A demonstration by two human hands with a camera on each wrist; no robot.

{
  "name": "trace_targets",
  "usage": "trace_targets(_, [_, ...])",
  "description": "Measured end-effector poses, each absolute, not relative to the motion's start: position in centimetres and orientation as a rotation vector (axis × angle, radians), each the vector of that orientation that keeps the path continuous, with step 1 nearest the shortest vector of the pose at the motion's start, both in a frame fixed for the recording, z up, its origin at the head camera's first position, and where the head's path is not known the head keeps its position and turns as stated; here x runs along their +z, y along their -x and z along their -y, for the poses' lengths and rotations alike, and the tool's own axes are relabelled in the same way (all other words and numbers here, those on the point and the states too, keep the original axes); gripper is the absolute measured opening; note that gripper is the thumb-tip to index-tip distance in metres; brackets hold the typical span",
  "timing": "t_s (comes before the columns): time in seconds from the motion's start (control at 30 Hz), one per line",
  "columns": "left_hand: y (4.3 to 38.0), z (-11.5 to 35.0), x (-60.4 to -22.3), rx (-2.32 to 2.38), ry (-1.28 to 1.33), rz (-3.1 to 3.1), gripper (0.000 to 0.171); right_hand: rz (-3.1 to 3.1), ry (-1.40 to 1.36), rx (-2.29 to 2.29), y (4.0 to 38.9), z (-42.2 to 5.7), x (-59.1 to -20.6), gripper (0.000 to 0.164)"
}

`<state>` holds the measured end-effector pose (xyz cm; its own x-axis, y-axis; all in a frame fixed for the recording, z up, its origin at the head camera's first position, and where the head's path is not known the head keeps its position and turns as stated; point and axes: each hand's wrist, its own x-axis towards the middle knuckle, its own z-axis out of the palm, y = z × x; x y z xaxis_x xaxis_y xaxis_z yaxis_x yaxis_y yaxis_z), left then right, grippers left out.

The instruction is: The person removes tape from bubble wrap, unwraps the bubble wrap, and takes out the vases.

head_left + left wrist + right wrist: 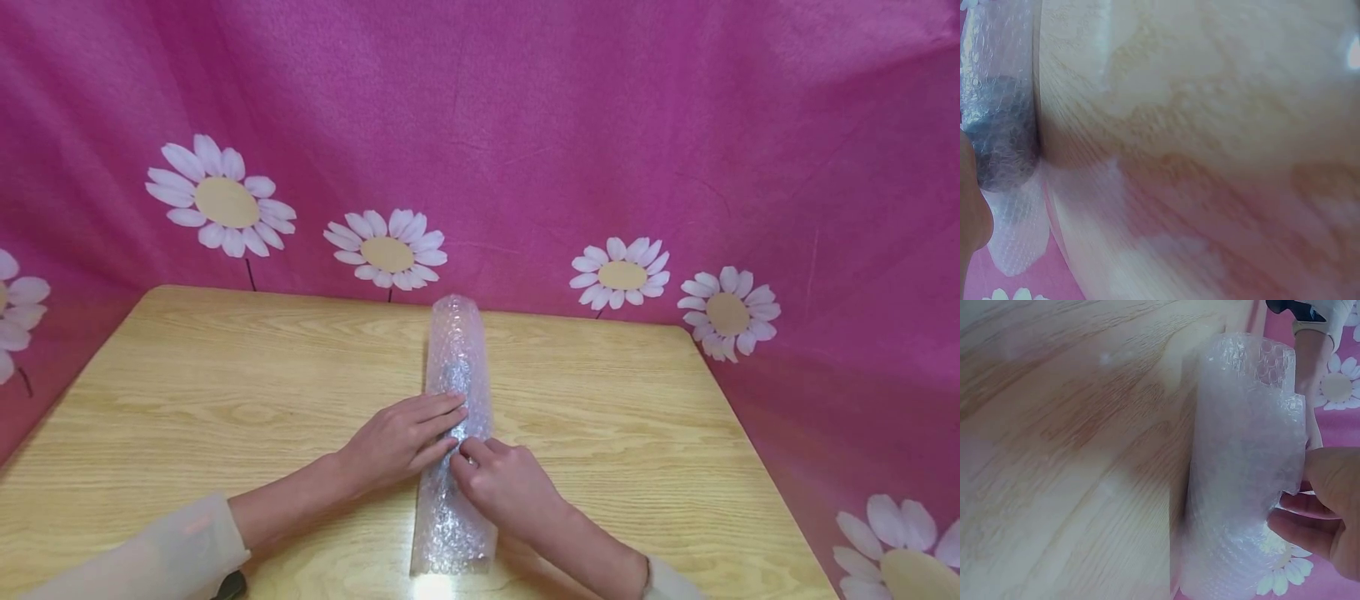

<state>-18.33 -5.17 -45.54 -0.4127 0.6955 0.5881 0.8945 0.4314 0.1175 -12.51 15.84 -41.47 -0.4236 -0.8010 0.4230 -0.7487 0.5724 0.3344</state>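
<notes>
A roll of clear bubble wrap (453, 542) lies lengthwise on the wooden table, its far end close to the back edge. Through its layers a dark, rounded object (1007, 134) shows in the left wrist view; the wrap hides its details. My left hand (401, 437) rests across the middle of the roll with fairly straight fingers. Just nearer to me, my right hand (513, 487) has curled fingers and pinches the loose edge of the wrap. The right wrist view shows that free edge (1297, 447) running along the roll to the fingertips (1300, 528).
Bare wooden tabletop (225, 358) extends on both sides of the roll. Behind and beside the table hangs a magenta cloth (510, 125) printed with white daisies. Part of a dark object (231, 585) shows by the left sleeve at the bottom.
</notes>
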Motion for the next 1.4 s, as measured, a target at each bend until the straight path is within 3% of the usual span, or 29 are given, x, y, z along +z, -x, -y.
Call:
trace_targets(0.13, [18.3, 5.2, -45.61, -0.58, 1.337, 2.234, 0.041, 2.272, -1.209, -0.087, 12.59, -15.67, -41.58, 0.007])
trace_targets(0.77, [18.33, 5.04, -45.88, -0.596, 1.32, 2.211, 0.046, 2.294, -1.105, 0.186, 13.16, -15.65, -42.3, 0.016])
trace_targets(1.4, [18.28, 5.01, -45.78, -0.615, 1.318, 2.222, 0.041, 2.35, -1.057, 0.322, 13.18, -15.8, -42.3, 0.009])
